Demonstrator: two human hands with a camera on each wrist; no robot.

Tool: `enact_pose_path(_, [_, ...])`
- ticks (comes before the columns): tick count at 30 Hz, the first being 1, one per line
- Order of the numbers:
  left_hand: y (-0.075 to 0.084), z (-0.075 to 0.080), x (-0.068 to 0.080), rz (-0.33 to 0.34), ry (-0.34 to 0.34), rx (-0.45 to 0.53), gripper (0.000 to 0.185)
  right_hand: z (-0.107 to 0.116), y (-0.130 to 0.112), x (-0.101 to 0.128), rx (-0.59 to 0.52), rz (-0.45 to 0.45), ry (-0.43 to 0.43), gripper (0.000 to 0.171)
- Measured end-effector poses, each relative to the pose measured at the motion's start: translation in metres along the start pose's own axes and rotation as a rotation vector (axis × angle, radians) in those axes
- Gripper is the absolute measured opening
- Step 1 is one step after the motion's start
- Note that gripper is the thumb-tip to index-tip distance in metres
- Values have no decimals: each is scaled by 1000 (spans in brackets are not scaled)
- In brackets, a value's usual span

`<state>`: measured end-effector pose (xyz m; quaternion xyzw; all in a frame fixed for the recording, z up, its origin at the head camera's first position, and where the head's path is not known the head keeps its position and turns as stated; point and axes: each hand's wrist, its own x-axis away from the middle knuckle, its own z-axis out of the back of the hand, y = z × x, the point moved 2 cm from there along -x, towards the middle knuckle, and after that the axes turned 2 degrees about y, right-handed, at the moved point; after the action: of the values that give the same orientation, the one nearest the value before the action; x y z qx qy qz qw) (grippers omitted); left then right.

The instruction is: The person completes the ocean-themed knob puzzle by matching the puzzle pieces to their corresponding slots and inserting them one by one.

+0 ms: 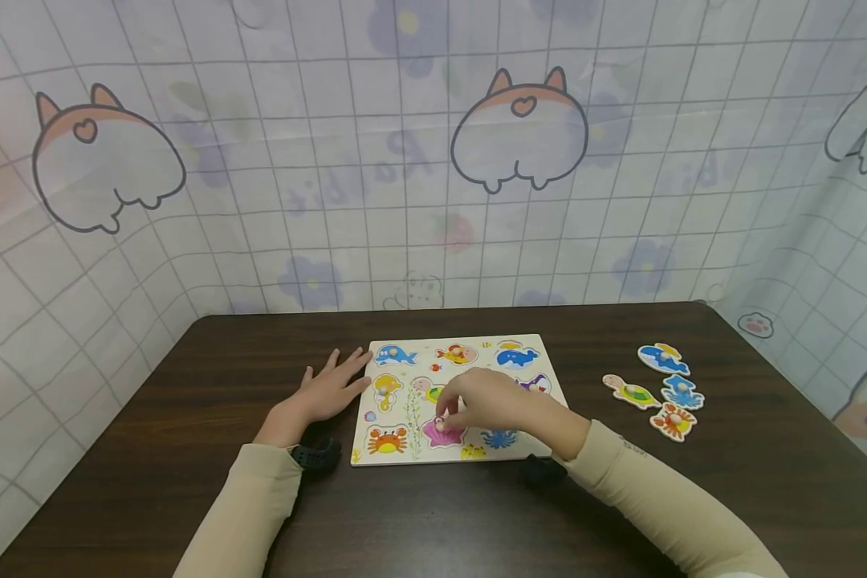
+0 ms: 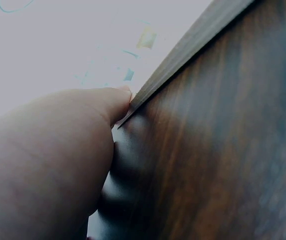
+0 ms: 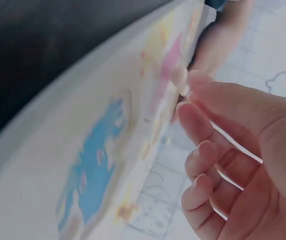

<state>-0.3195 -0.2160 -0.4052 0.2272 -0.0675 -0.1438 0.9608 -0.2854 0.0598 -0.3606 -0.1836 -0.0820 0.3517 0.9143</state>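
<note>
**Right hand pinches the starfish peg on the puzzle board**

At lower left of the head view, the left hand [image 1: 328, 389] lies flat on the dark brown wooden table [image 1: 152, 482], fingers straight and spread, holding nothing; its fingertips reach the left edge of the white wooden peg-puzzle board [image 1: 477, 345] in the lower middle of the frame. The left forearm, in a beige sleeve, runs down toward the bottom edge. Over the board, the right hand [image 1: 487, 399] arches with its wrist raised, thumb and forefinger pinched on the small knob of the pink starfish puzzle piece [image 1: 444, 433], which sits in the board's bottom row between an orange crab piece [image 1: 387, 440] and a blue octopus piece [image 1: 498, 438]. At right, four loose sea-animal puzzle pieces [image 1: 661, 391] lie clustered on the table, well apart from the board.
</note>
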Motion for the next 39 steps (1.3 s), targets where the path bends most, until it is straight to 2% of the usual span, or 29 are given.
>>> enact_pose_path(7, [-1,1,0,-5,0,18,63,22,12,19,-49,104,109,15])
enact_pose_path(11, [-1,0,0,-5,0,18,63,34,22,32,-99,129,145,17])
enact_pose_path(23, [3,0,2,-6,-3,17,62,58,64,71,-120,12,174,25])
enact_pose_path(35, [-1,-1,0,-6,1,17,63,74,111,111,-128,-69,296,23])
enact_pose_path(39, [-1,-1,0,-8,-1,17,63,76,125,121,-119,-105,283,24])
